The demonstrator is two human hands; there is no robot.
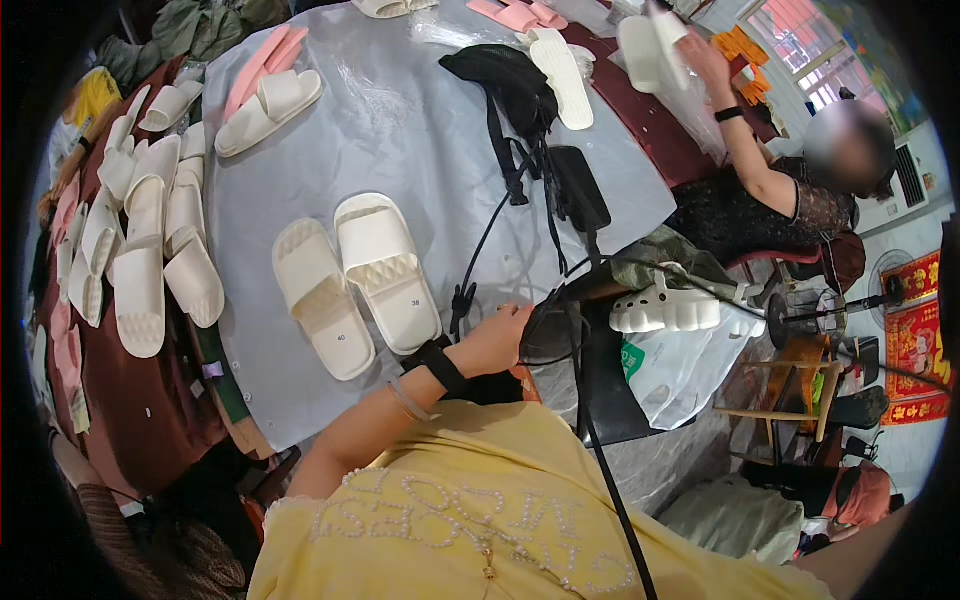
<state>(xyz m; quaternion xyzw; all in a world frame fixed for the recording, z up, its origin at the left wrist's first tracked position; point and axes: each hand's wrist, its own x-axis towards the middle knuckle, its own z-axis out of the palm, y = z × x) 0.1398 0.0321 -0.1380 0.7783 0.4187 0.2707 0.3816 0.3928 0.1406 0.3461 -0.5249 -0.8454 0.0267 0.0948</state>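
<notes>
At the near edge of the gray table (265, 195), your left hand (500, 338) rests just right of a pair of slides, fingers bent and partly hidden behind black cords (583, 400); how far the grip is open, or whether it has hold of anything, cannot be told from this view. Your right hand is out of view, its grip unknown. The pair, a beige slide (315, 283) and a white slide (380, 240), lies side by side toward the near edge, heels toward you, the white one's heel just beside your black wristband (443, 367). Near the table's far left corner, a cream slide (268, 110) lies against pink slides (265, 65). Toward the right edge are a black bag (505, 90), a flat black device (580, 187) and a white sandal (562, 80). Past that edge, a co-worker (760, 185) holds up white footwear (668, 40). By the near right corner, a white clog (668, 312) sits atop a plastic bag (690, 370). Beyond the left edge, more slides (140, 280) are piled on a brown cloth (150, 430).
</notes>
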